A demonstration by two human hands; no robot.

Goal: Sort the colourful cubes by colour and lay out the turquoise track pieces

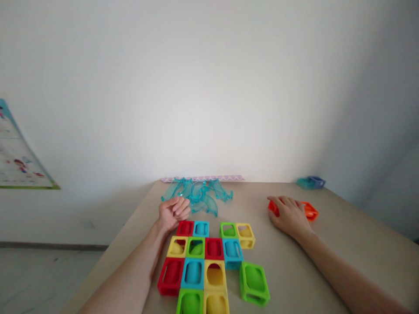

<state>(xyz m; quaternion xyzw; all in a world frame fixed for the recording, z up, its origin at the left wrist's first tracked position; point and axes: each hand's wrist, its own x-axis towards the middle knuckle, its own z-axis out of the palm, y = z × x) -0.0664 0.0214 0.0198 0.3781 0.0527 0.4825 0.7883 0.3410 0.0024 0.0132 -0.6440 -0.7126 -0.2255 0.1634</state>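
Observation:
My left hand (174,213) rests on the table with its fingers curled in, and nothing shows in them. It lies beside a red cube block (185,228) at the corner of a group of hollow plastic cubes. My right hand (290,214) is laid over orange-red blocks (310,211), fingers bent round them; most of their shape is hidden under the palm. Between the hands, red, yellow, green and blue cubes sit edge to edge, such as a blue cube (193,273) and a yellow cube (215,275). One green cube (254,282) stands apart at the right.
Translucent teal curved track pieces (199,194) are heaped at the back of the table (353,257). A dark blue block (316,182) and a teal piece (304,183) lie at the far right. A wall stands behind; a poster (22,157) hangs at left.

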